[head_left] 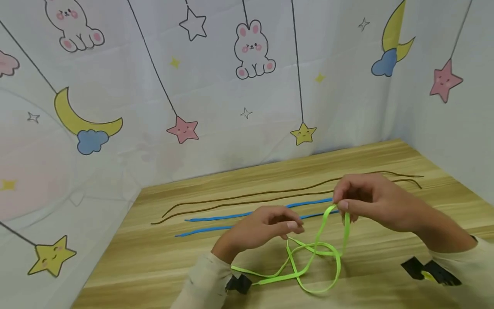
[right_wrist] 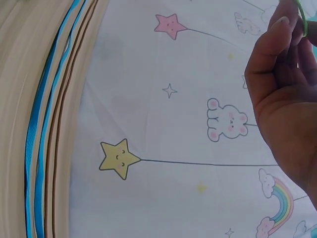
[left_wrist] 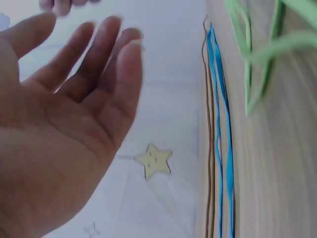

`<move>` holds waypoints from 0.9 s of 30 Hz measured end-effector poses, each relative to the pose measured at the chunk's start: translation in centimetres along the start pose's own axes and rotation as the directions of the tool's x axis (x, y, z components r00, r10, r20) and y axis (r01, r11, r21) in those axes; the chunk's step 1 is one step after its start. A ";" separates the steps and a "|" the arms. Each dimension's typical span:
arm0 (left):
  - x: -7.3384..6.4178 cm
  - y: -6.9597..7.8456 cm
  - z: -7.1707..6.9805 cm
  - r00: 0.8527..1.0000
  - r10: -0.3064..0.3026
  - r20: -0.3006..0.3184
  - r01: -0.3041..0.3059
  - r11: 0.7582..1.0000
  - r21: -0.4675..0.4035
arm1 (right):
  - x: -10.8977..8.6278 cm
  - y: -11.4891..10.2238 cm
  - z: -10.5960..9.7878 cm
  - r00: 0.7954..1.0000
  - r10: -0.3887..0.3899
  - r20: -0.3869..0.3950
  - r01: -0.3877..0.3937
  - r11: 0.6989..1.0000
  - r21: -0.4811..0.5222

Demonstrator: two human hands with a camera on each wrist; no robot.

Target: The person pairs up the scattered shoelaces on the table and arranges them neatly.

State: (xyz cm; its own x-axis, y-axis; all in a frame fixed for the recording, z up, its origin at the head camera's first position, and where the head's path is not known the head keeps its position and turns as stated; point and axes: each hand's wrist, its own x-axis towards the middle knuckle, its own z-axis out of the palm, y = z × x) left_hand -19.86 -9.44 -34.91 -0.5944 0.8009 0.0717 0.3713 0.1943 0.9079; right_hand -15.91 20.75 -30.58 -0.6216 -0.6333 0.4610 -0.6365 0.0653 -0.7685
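My right hand (head_left: 380, 204) pinches a neon green flat shoelace (head_left: 316, 249) between thumb and fingers, lifting part of it above the table. The rest of the lace falls in loose, crossing loops onto the wood. My left hand (head_left: 260, 227) hovers left of the loops, its fingers relaxed and bent a little; in the left wrist view the palm (left_wrist: 59, 134) holds nothing. Two blue laces (head_left: 216, 217) lie stretched across the table behind the hands, partly hidden by them. Farther back run two thin brown laces (head_left: 231, 198), roughly parallel to the blue ones.
The wood-grain table (head_left: 127, 257) meets a white cloth backdrop (head_left: 216, 90) along its back edge. More pale cloth (head_left: 463, 141) hangs at the right side. Moons, stars and rabbits are printed on the cloth.
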 end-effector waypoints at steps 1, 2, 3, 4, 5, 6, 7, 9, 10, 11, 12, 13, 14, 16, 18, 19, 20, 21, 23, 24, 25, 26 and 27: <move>0.1 0.4 0.4 1.000 0.026 0.000 -0.026 1.000 -0.007 | 0.1 -0.1 0.1 1.000 -0.007 0.002 0.007 1.000 0.005; 0.2 0.8 0.7 0.999 0.046 -0.005 -0.046 0.999 -0.008 | 0.1 -0.2 0.2 1.000 -0.013 0.002 0.013 1.000 0.011; 0.3 1.1 1.0 0.998 0.062 -0.011 -0.062 0.998 -0.003 | 0.2 -0.3 0.3 1.000 -0.016 0.003 0.016 1.000 0.016; 0.3 1.4 1.3 0.997 0.073 -0.014 -0.073 0.997 0.003 | 0.3 -0.4 0.5 1.000 -0.019 0.001 0.019 1.000 0.019; 0.3 1.6 1.5 0.997 0.076 -0.011 -0.076 0.997 0.005 | 0.3 -0.5 0.6 1.000 -0.024 -0.002 0.024 0.999 0.024; 0.3 1.8 1.7 0.997 0.077 -0.004 -0.077 0.997 0.009 | 0.4 -0.6 0.7 1.000 -0.029 -0.008 0.029 0.999 0.024; 0.3 2.0 1.8 0.997 0.075 0.004 -0.075 0.997 0.017 | 0.4 -0.7 0.8 0.999 -0.038 -0.014 0.039 0.999 0.024; 0.3 2.1 2.0 0.997 0.074 0.020 -0.075 0.997 0.027 | 0.5 -0.7 0.9 0.999 -0.048 -0.024 0.048 0.998 0.027; 0.3 2.1 2.1 0.997 0.074 0.028 -0.075 0.997 0.019 | 0.5 -0.7 1.0 0.998 -0.053 -0.032 0.053 0.998 0.026; 0.3 2.1 2.2 0.997 0.075 0.032 -0.076 0.997 0.008 | 0.6 -0.7 1.0 0.998 -0.057 -0.040 0.059 0.998 0.029; 0.3 2.0 2.2 0.996 0.080 0.032 -0.080 0.997 -0.002 | 0.6 -0.7 1.1 0.997 -0.064 -0.048 0.066 0.997 0.031; 0.4 2.0 2.3 0.996 0.086 0.032 -0.085 0.996 -0.017 | 0.5 -0.7 1.1 0.996 -0.070 -0.057 0.072 0.997 0.032; 0.5 1.9 2.3 0.995 0.090 0.030 -0.090 0.996 -0.030 | 0.5 -0.7 1.1 0.995 -0.073 -0.066 0.076 0.997 0.033; 0.5 1.7 2.3 0.995 0.092 0.029 -0.091 0.994 -0.054 | 0.5 -0.6 1.1 0.993 -0.082 -0.084 0.085 0.996 0.037; 0.5 1.5 2.4 0.995 0.091 0.028 -0.090 0.995 -0.053 | 0.5 -0.5 1.1 0.992 -0.082 -0.101 0.086 0.996 0.032; 0.5 1.5 2.3 0.996 0.087 0.029 -0.086 0.995 -0.050 | 0.5 -0.5 1.1 0.991 -0.078 -0.112 0.081 0.997 0.018; 0.5 1.4 2.3 0.996 0.082 0.031 -0.080 0.996 -0.051 | 0.4 -0.5 1.1 0.990 -0.074 -0.119 0.076 0.997 0.010; 0.4 1.3 2.2 0.996 0.078 0.034 -0.076 0.995 -0.059 | 0.4 -0.4 1.1 0.989 -0.071 -0.127 0.072 0.997 0.000; 0.4 1.2 2.0 0.997 0.063 0.032 -0.060 0.995 -0.081 | 0.4 -0.4 0.9 0.987 -0.053 -0.151 0.048 0.998 -0.035; 0.3 1.2 1.8 0.998 0.058 0.028 -0.055 0.994 -0.097 | 0.4 -0.4 0.8 0.985 -0.042 -0.166 0.032 0.998 -0.061; 0.3 1.2 1.6 0.998 0.051 0.021 -0.048 0.993 -0.109 | 0.3 -0.4 0.7 0.983 -0.032 -0.183 0.018 0.997 -0.079; 0.3 1.1 1.3 0.999 0.044 0.013 -0.042 0.991 -0.129 | 0.3 -0.5 0.6 0.980 -0.022 -0.198 0.004 0.996 -0.092; 0.2 1.1 1.1 0.999 0.041 -0.001 -0.041 0.990 -0.138 | 0.2 -0.5 0.4 0.977 -0.013 -0.213 -0.011 0.994 -0.109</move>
State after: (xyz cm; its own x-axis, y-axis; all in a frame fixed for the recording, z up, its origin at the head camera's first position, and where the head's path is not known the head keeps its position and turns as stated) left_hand -18.78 -8.43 -34.33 -0.5795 0.8076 0.1094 0.2937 0.0817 0.9524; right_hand -15.52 20.25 -30.29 -0.6965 -0.4551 0.5548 -0.6759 0.1562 -0.7203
